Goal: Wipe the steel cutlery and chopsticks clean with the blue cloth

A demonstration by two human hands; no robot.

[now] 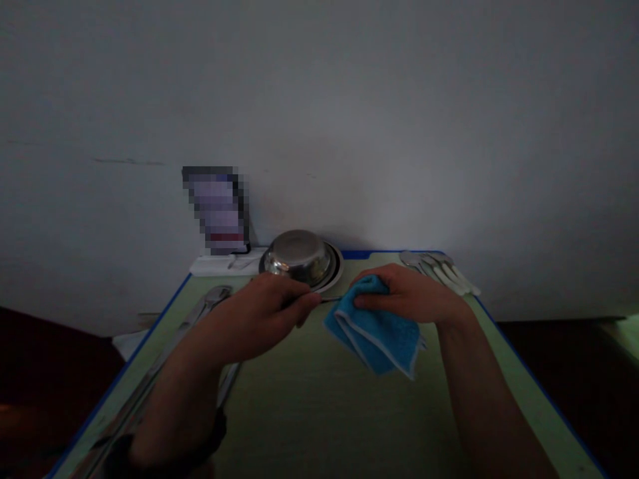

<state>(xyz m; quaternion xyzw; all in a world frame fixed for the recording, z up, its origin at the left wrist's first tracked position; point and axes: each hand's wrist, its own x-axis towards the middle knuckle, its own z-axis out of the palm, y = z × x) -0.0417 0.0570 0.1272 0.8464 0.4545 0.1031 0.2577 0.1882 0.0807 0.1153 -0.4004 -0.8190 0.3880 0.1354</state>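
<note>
My left hand (272,303) is closed around the handle of a thin metal utensil (329,300), whose other end disappears into a blue cloth (379,336). My right hand (409,293) grips that cloth, fingers pinched over the wrapped end of the utensil. Both hands hover over the middle of a pale green table (309,406). What kind of utensil it is stays hidden by the cloth.
Behind the hands a steel bowl (299,256) rests upside down on a plate. Several white-handled spoons (442,269) lie at the far right corner. Long metal utensils (200,313) lie along the left side. A blurred upright object (219,209) leans against the wall.
</note>
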